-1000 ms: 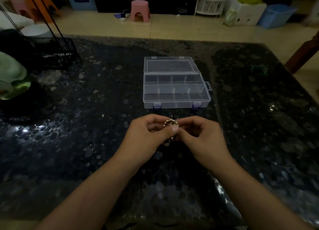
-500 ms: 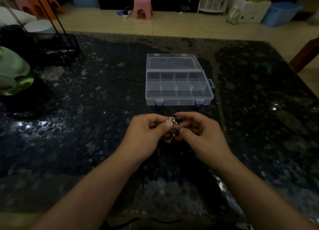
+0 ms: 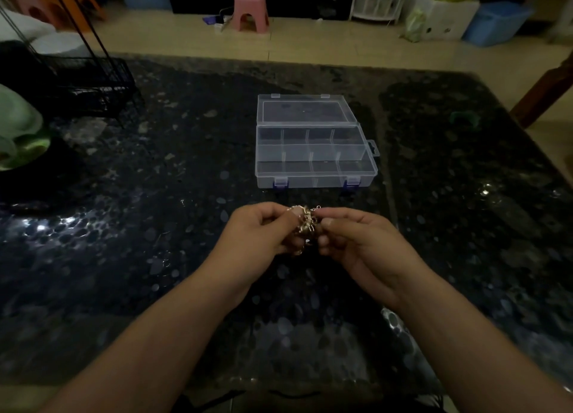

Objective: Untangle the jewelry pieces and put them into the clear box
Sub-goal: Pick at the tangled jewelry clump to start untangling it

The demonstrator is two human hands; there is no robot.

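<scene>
Left hand (image 3: 260,230) and right hand (image 3: 359,242) each grip the gold jewelry tangle (image 3: 305,223) (links blurred, partly finger-hidden).

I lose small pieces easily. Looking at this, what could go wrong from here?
The gold jewelry tangle is pinched between the left hand and right hand above the dark speckled table; a dropped link may be hard to spot there, especially in this dim light. Hard pulling might tighten knots. The clear box sits open beyond the hands.
</scene>
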